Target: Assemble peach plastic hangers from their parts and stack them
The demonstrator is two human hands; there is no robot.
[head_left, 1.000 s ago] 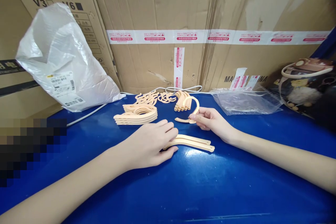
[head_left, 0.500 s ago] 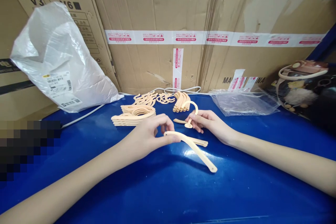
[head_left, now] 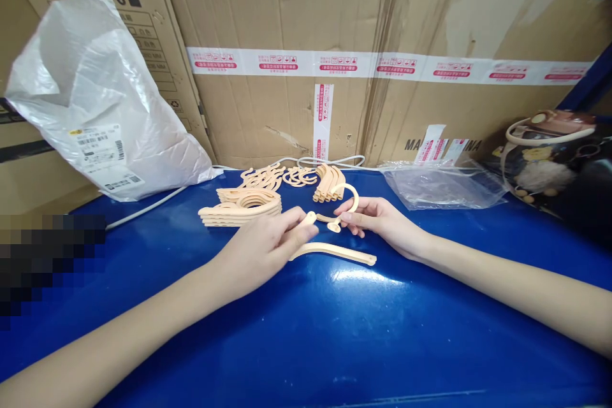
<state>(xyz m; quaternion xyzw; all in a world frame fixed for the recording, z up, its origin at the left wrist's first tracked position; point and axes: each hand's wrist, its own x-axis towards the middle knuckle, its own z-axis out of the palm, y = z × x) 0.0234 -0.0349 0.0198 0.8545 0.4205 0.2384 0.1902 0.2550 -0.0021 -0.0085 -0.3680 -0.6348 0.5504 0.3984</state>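
My left hand (head_left: 272, 239) is closed round a cream plastic hanger arm (head_left: 310, 218); only its holed end shows past my thumb, the rest hidden by the hand. Between the fingers of my right hand (head_left: 370, 217) is a cream hanger hook (head_left: 352, 194), its curve upward and its round base low, close to the held arm but apart from it. Another curved hanger arm (head_left: 342, 251) lies on the table just below my left hand. A further cream piece (head_left: 325, 218) lies partly hidden behind the hook and my right fingers.
On the blue table (head_left: 306, 344) are a stack of folded hangers (head_left: 239, 209), loose hooks (head_left: 262, 175) and a row of hanger arms (head_left: 329, 182). Farther out are a white plastic bag (head_left: 100, 102), a clear bag (head_left: 442, 185), a cable (head_left: 148, 205) and large cardboard boxes (head_left: 287, 13).
My left hand has turned the hanger arm, so its long end no longer points toward me. The hook in my right hand has moved slightly left and tilted. The view has shifted a little.
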